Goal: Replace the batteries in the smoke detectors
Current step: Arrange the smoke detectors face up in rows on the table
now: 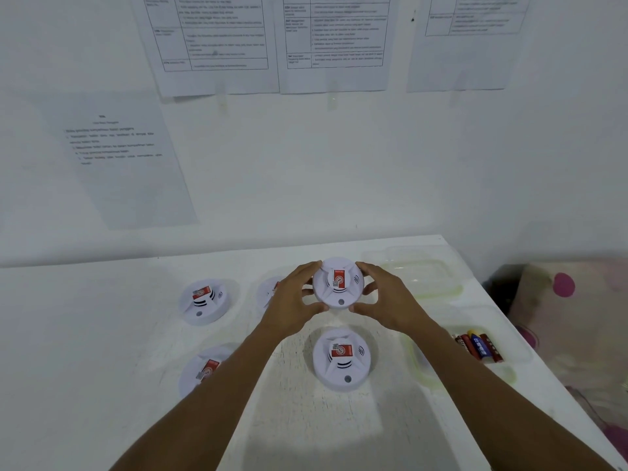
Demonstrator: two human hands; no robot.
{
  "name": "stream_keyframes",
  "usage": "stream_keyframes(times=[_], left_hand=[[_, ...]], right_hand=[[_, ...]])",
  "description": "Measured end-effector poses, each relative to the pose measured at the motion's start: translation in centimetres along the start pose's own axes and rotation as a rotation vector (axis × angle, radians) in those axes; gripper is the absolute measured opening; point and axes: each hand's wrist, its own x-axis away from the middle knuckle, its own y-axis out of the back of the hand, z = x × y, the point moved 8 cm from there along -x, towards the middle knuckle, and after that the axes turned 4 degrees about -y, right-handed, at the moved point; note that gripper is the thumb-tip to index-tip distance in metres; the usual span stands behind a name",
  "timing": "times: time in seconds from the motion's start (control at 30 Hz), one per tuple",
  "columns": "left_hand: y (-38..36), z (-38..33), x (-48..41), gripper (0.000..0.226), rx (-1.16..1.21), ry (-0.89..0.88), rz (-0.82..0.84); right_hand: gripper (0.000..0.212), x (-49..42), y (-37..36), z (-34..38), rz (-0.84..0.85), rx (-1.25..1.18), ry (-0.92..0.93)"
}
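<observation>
A round white smoke detector (338,283) with a red label on top is held between both hands at the far middle of the white table (102,317). My left hand (292,300) grips its left rim and my right hand (384,297) grips its right rim. Another detector (341,360) lies just in front of it. To the left are a detector (204,300) and, partly under my left forearm, a detector (204,368). One more detector (268,292) is mostly hidden behind my left hand. Several red and blue batteries (479,346) lie at the right.
The batteries rest in a clear plastic tray (424,365) near the table's right edge. A second clear tray (421,270) sits at the back right corner. Printed sheets (221,45) hang on the white wall behind. A patterned cloth (571,317) lies beyond the right edge.
</observation>
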Motion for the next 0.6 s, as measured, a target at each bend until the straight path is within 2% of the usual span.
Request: stream_keyframes(times=[0.6], left_hand=[[-1.0, 1.8, -0.6, 0.068, -0.024, 0.036, 0.026]], right_hand=[[0.071, -1.1, -0.3, -1.5, 0.063, 0.139, -0.043]])
